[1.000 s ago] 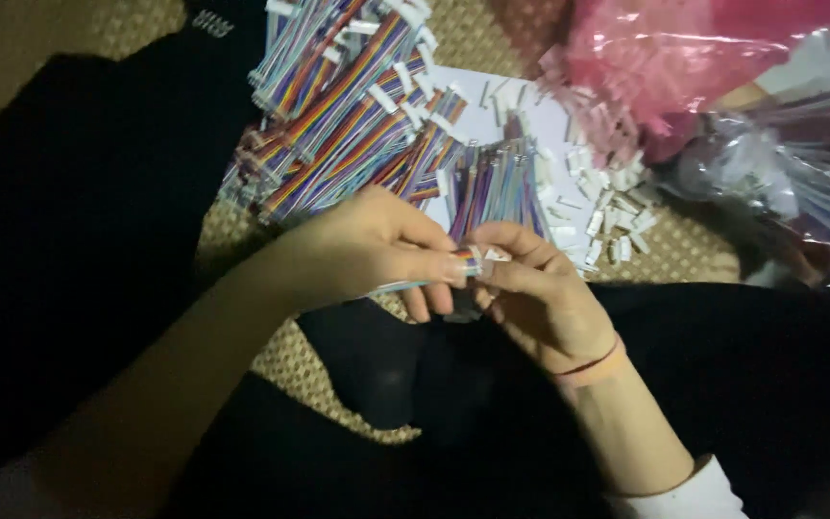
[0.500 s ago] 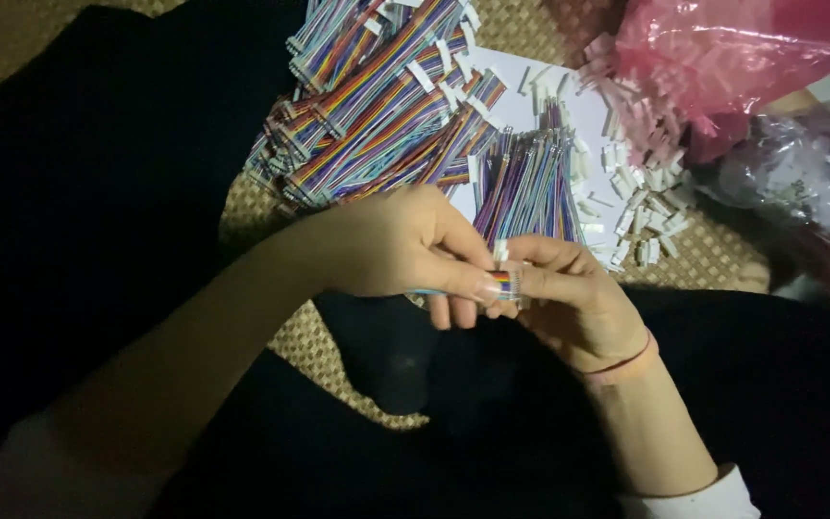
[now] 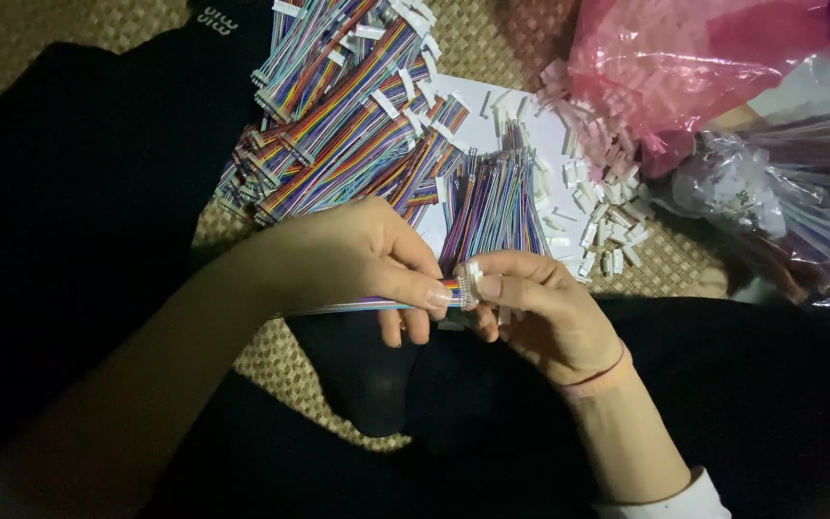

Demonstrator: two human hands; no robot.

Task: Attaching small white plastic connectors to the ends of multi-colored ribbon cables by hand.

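I am now pinching the rainbow ribbon cable (image 3: 377, 305) flat in my left hand (image 3: 357, 264), its end meeting the small white connector (image 3: 474, 274) pinched in my right hand (image 3: 540, 312); both have drifted lower, nearer my lap, above the woven mat (image 3: 271, 360).

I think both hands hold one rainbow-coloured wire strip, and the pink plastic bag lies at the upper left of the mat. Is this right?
Not quite. The pink plastic bag lies at the upper right, as the head view shows. The rest holds: left hand and right hand hold one rainbow-coloured wire strip.
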